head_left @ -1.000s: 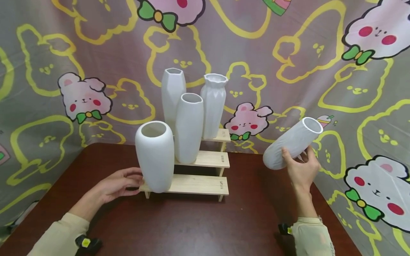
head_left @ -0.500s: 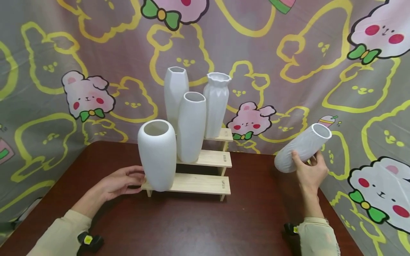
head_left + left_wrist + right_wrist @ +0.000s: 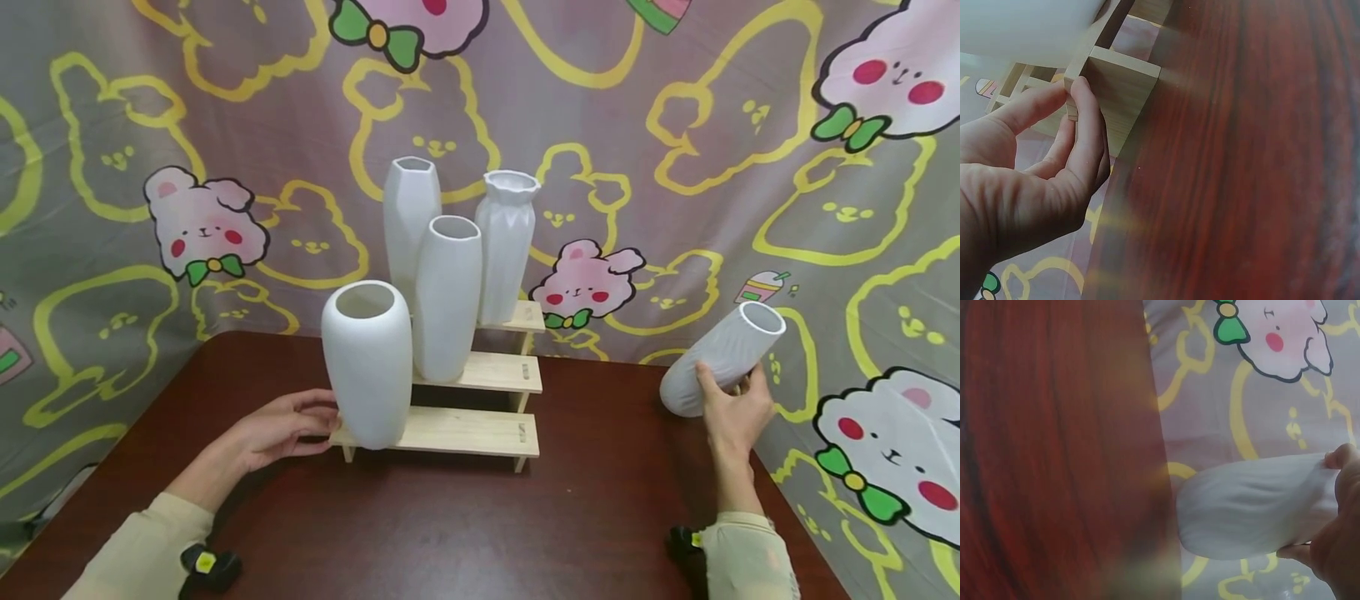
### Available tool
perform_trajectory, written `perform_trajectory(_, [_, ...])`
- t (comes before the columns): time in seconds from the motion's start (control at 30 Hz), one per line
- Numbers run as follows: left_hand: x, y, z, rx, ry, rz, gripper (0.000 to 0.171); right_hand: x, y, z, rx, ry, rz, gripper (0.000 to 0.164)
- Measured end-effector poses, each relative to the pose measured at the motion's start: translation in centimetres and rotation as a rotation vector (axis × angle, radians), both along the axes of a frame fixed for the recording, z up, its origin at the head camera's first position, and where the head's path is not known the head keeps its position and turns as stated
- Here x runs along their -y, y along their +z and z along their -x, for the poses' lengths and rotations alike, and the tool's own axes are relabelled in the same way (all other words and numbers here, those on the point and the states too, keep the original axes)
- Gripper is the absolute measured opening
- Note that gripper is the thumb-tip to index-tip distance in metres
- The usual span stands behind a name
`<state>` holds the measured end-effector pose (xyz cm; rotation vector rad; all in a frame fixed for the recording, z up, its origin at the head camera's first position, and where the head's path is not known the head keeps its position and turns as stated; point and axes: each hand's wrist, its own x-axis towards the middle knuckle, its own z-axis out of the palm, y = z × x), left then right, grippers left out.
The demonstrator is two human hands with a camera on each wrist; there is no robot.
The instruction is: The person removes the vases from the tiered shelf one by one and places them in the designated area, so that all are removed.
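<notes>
1. The right hand (image 3: 738,408) is clamped round a white ceramic vase with a rippled, tapering body (image 3: 712,362), thumb on one side and fingers on the other. The vase leans, mouth up and to the right, over the right side of the dark red-brown wooden table (image 3: 487,533); whether its base touches the tabletop, I cannot tell.
2. That surface looks smooth, so a loose grip could let the vase slide or roll out. Set down at this tilt, it would probably topple, perhaps over the nearby table edge.
3. The left hand (image 3: 288,425) pinches the left end of the lowest step of a pale three-tier wooden stand (image 3: 468,429). A tug or lift there could tip or shift the whole stand.
4. Most exposed is the smooth white egg-shaped vase (image 3: 367,367), upright just beside those fingers, its narrow base near the step's front edge.
5. A jolt could also knock the slim white vase (image 3: 450,308) on the middle step into the white faceted vase (image 3: 411,217) or the white ruffled-rim vase (image 3: 506,250) behind, chipping them.
</notes>
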<state>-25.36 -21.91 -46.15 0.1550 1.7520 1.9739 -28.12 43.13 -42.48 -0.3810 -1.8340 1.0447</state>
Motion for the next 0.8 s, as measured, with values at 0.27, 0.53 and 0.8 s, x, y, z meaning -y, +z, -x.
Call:
perform_trajectory(0.27, [-0.2,-0.2,-0.3,0.006,0.025,0.003,0.059,-0.7,-0.3,-0.3,0.065,-0.055,-0.022,0.060])
perform_trajectory(0.53, [-0.7,-0.6,-0.1,0.011,0.021,-0.001,0.059,-2.4,-1.4,-0.6,0.099,-0.071,-0.007,0.060])
perform_trajectory(0.8, [-0.1,-0.5,-0.2,0.006,0.038,0.001,0.059,-2.1,-1.4,0.4,0.133,0.020,-0.074,0.059])
